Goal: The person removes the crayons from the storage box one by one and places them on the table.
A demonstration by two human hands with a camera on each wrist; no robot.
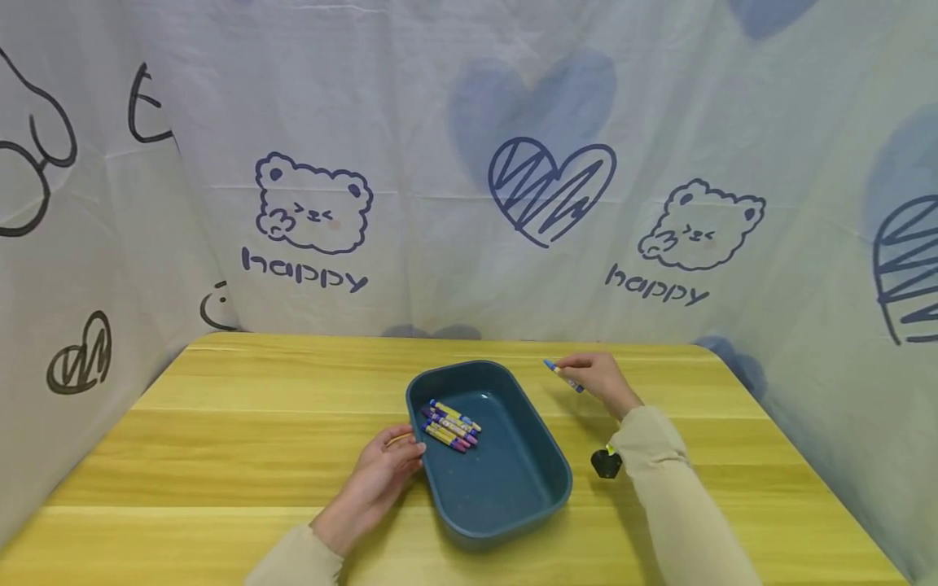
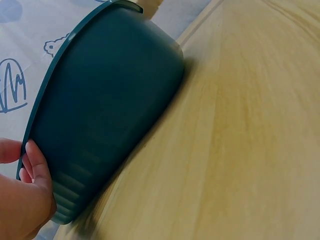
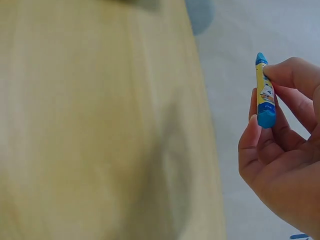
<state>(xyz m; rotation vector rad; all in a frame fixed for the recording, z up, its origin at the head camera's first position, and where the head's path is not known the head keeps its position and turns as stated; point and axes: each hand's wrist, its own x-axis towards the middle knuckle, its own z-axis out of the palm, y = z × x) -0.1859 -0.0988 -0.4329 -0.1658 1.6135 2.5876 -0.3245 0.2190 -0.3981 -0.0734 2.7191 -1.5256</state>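
My right hand (image 1: 597, 378) pinches a blue crayon (image 3: 265, 92) in a yellow wrapper between thumb and fingers. It holds the crayon above the table, to the right of a dark teal plastic bin (image 1: 506, 480). My left hand (image 1: 377, 480) grips the bin's left rim, with fingers against the outer wall (image 2: 95, 100). Inside the bin, at its far left, several crayons (image 1: 450, 427) lie in a small pile. Their wrappers are yellow, and the ends that show are blue, purple and pink.
The bin stands on a yellow wood-grain table (image 1: 242, 431). A small black object (image 1: 606, 463) shows beside the right sleeve. White cloth (image 1: 432, 195) printed with hearts and bears hangs behind the table and along both sides.
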